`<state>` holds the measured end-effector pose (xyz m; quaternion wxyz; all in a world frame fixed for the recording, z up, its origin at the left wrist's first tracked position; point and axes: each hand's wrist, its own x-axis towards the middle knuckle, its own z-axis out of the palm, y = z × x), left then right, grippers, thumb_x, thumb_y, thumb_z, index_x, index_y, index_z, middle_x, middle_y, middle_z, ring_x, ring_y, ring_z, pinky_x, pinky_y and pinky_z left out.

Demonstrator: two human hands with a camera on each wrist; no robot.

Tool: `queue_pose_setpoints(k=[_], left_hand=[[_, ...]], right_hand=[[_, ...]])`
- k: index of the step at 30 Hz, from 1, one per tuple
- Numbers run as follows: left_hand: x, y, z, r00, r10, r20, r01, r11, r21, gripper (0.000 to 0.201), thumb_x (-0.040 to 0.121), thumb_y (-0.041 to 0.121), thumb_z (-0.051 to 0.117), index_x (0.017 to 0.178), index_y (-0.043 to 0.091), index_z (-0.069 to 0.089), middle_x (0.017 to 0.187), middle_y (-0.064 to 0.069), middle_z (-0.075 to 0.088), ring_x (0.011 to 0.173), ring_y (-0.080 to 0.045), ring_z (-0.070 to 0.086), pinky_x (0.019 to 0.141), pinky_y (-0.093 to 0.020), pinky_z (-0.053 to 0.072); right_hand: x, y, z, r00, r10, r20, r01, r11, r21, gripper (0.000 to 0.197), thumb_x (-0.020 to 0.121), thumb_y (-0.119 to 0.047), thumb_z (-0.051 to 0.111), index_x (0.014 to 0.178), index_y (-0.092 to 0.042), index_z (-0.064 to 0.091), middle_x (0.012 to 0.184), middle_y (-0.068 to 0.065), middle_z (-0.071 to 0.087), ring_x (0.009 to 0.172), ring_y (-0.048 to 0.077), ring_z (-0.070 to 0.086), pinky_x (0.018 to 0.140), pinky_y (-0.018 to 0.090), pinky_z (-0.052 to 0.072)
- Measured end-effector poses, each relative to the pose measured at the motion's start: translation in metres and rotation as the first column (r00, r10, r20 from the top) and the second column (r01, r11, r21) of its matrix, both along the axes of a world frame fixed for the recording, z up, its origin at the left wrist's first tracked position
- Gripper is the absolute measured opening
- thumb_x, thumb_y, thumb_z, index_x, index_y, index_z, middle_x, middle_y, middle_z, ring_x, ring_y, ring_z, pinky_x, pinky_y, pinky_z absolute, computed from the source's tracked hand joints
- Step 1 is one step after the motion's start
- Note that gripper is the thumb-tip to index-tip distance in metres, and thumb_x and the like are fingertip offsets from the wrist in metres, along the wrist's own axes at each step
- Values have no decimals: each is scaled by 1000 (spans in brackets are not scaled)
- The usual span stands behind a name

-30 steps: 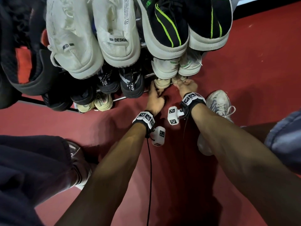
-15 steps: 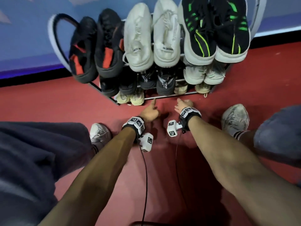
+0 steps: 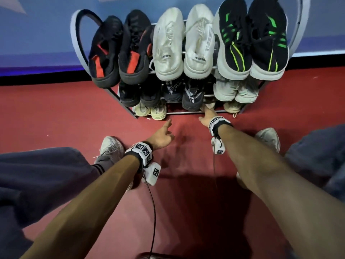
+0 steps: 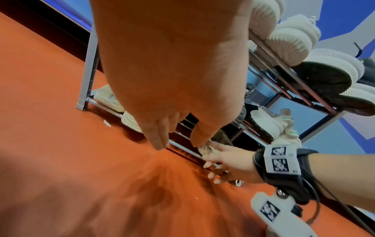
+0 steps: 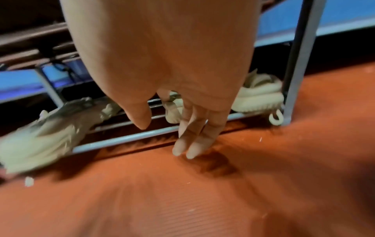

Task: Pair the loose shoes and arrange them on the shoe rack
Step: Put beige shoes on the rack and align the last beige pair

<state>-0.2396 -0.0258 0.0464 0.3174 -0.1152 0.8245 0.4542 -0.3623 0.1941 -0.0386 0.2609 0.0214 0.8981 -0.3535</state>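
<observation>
The shoe rack (image 3: 186, 113) stands against the blue wall with pairs on all three tiers. On the bottom tier a beige shoe (image 3: 210, 104) lies heel outward, apart from its beige match (image 3: 232, 107) at the right post. My right hand (image 3: 205, 117) reaches to the front rail (image 5: 121, 137), and its index finger touches that shoe's heel (image 4: 205, 150) while the other fingers (image 5: 194, 136) hang straight toward the floor. My left hand (image 3: 164, 131) hovers over the red floor short of the rack, fingers relaxed, holding nothing.
A cream pair (image 3: 151, 111) fills the bottom tier's left end. Black-red, white and black-green pairs overhang the top tier. My own grey sneakers (image 3: 112, 148) (image 3: 268, 137) stand on the red floor either side of my arms. A cable hangs from each wristband.
Both hands were at the beige shoes on the bottom tier. The left hand has drawn back off the rack; the right hand stays at the shoe's heel. My head has pulled back.
</observation>
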Motion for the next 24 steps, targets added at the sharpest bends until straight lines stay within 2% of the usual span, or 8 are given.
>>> queue_pose_setpoints(k=[3, 6, 9, 12, 14, 16, 19, 24], left_hand=[[1, -1, -6, 1000, -13, 15, 13, 1000, 1, 84, 96, 4, 52, 161, 21, 1, 166, -1, 19, 139, -22, 42, 90, -26, 49], [-3, -4, -12, 998, -9, 61, 10, 1000, -16, 87, 95, 6, 57, 161, 19, 2, 166, -1, 17, 139, -24, 42, 94, -28, 47], [-14, -8, -17, 995, 61, 75, -58, 997, -41, 88, 93, 9, 61, 161, 16, 5, 159, -3, 33, 117, -16, 54, 92, -29, 48], [-19, -8, -20, 993, 91, 71, -87, 994, -63, 86, 94, 11, 61, 160, 14, 7, 120, 4, 53, 89, -12, 57, 79, -25, 51], [-22, -8, -20, 995, 85, 55, -81, 994, -68, 85, 94, 11, 60, 160, 13, 6, 131, 0, 57, 74, -2, 52, 61, -10, 47], [-25, -5, -14, 997, 66, 34, -64, 996, -67, 82, 95, 9, 60, 159, 11, 8, 148, -12, 48, 77, -2, 54, 55, -5, 44], [-29, -4, -11, 997, 76, 17, -75, 994, -86, 76, 96, 10, 58, 157, 9, 14, 153, -12, 42, 110, -24, 59, 75, -13, 42], [-37, -13, -28, 995, 97, 13, -94, 984, -152, 80, 91, 16, 58, 158, 18, 15, 144, -17, 50, 107, -32, 63, 89, -34, 51]], right_hand=[[-9, -16, -18, 996, -91, 16, 92, 988, -124, 66, 88, -15, 60, 145, -26, 30, 119, 16, 65, 99, 38, 69, 85, 48, 58], [-7, -28, -18, 986, -156, 66, 165, 971, -171, 63, 90, -15, 64, 142, -21, 30, 116, 11, 64, 97, 30, 69, 72, 40, 58], [-4, -41, -23, 900, -304, 313, 376, 904, -203, 55, 91, -22, 67, 138, -16, 40, 124, 1, 52, 109, 22, 58, 86, 41, 57], [-1, -46, -44, 887, -424, 182, 444, 891, -92, 60, 81, -32, 68, 134, -15, 45, 131, 11, 53, 118, 35, 58, 97, 47, 52], [-3, -41, -57, 860, -498, 110, 507, 858, -80, 76, 79, -29, 69, 145, -14, 35, 143, 17, 42, 129, 37, 48, 104, 47, 47], [-12, -32, -70, 807, -573, 144, 589, 798, -125, 79, 77, -25, 72, 146, -19, 35, 146, 16, 38, 129, 34, 48, 103, 49, 48], [-39, -8, -132, 828, -550, 110, 561, 816, -137, 73, 60, -39, 64, 130, -33, 45, 124, 9, 60, 106, 31, 66, 92, 52, 55], [-27, -25, -80, 895, -435, 100, 442, 894, -73, 14, 69, -35, 57, 83, -32, 53, 87, 6, 72, 83, 33, 71, 78, 48, 60]])
